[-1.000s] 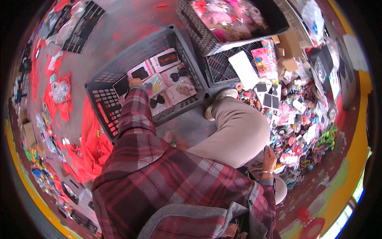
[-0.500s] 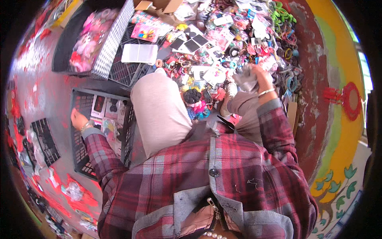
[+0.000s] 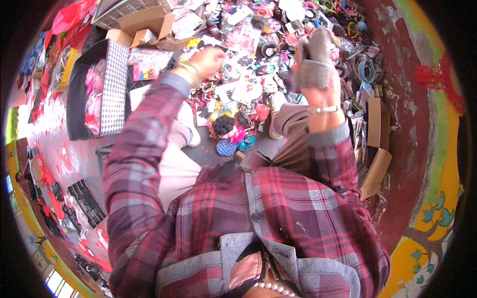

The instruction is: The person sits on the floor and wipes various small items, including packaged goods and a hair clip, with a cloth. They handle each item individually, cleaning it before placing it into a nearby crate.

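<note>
My right hand (image 3: 323, 94) is raised over the right side of a heap of hair accessories (image 3: 246, 39). It is closed on a soft grey fuzzy item (image 3: 317, 73), blurred by motion, whose parts stick up past the fingers; its exact kind is unclear. My left hand (image 3: 206, 62) reaches over the left part of the heap, its fingers smeared by motion, so I cannot tell whether it holds anything. Between my feet lie a black scrunchie (image 3: 223, 125), a blue dotted scrunchie (image 3: 226, 147) and a turquoise one (image 3: 247, 143).
At the left stands a dark bin with a checked side (image 3: 114, 89), holding pink items. Behind it is an open cardboard box (image 3: 144, 27). More cardboard (image 3: 378, 121) lies on the right, beside a painted wall (image 3: 427, 238). A black tray (image 3: 87, 201) rests on the floor at left.
My left hand has swung from the black crate at left up over the heap. My right hand has risen slightly, still holding the grey item. The view has shifted, and my left arm now covers the crate.
</note>
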Demonstrator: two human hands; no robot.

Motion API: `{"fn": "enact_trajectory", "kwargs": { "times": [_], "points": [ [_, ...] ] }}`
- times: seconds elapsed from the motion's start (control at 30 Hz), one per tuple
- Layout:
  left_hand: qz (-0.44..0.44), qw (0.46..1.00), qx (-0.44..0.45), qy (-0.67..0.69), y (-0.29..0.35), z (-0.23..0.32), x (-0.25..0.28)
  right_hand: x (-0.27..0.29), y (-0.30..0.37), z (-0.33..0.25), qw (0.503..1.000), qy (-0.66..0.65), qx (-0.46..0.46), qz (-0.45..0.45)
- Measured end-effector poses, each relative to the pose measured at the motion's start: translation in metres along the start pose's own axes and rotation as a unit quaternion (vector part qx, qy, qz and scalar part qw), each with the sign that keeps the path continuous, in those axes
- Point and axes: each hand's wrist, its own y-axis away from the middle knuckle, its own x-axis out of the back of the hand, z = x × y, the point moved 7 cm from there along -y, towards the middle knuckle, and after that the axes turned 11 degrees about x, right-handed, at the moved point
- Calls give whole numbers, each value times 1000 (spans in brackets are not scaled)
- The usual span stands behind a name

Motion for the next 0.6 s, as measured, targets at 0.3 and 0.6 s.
{"fn": "enact_trajectory", "kwargs": {
  "times": [0.3,0.6],
  "points": [
    [-54,949,312,1,-49,-63,-252,17,23,-43,980,-93,54,165],
    [-55,903,395,-157,-58,-45,-263,21,22,-47,972,-105,4,211]
  ]
}}
